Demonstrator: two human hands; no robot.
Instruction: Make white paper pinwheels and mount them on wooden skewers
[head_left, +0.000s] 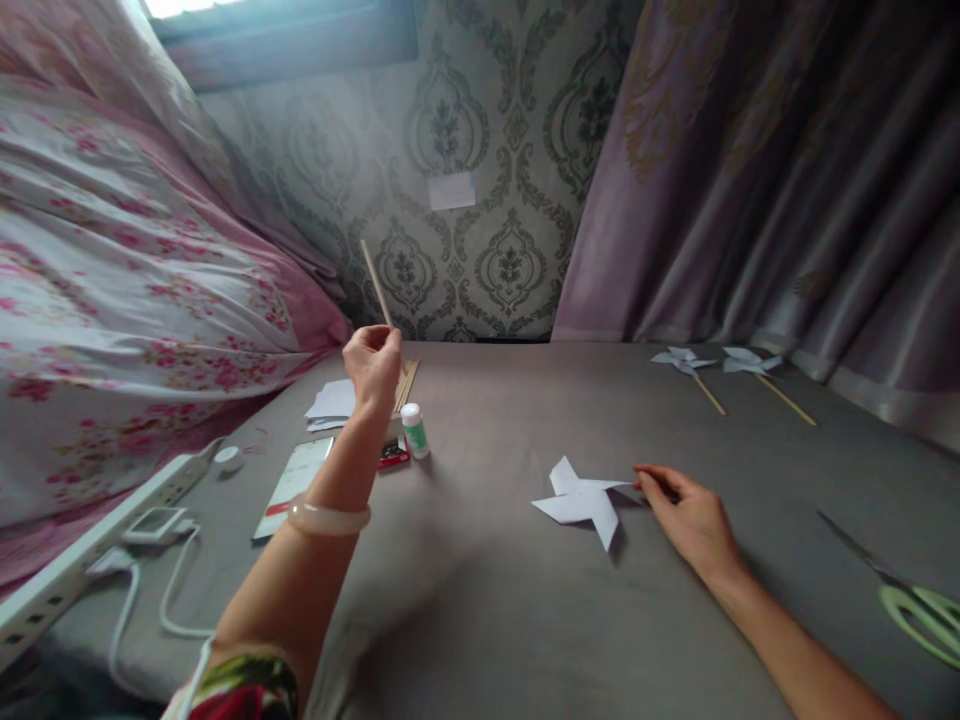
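Note:
My left hand (373, 365) is raised over the back left of the table, its fingers pinched on a thin wooden stick (376, 283) that points up and slightly left. On the right, my right hand (686, 515) pinches the tip of one blade of a white paper pinwheel (579, 502), which lies flat on the grey cloth. Below my left hand lie more wooden sticks (407, 385), partly hidden by it. Beside them are a stack of white paper (330, 403), a small green-and-white bottle (415, 432) and a small red box (394, 453).
Two finished-looking pinwheels on sticks (682, 362) lie at the back right. Green-handled scissors (900, 590) rest at the right edge. A phone (292, 485), a white cap (229, 459) and a power strip (97, 545) with white cables are at left. Curtains hang on both sides.

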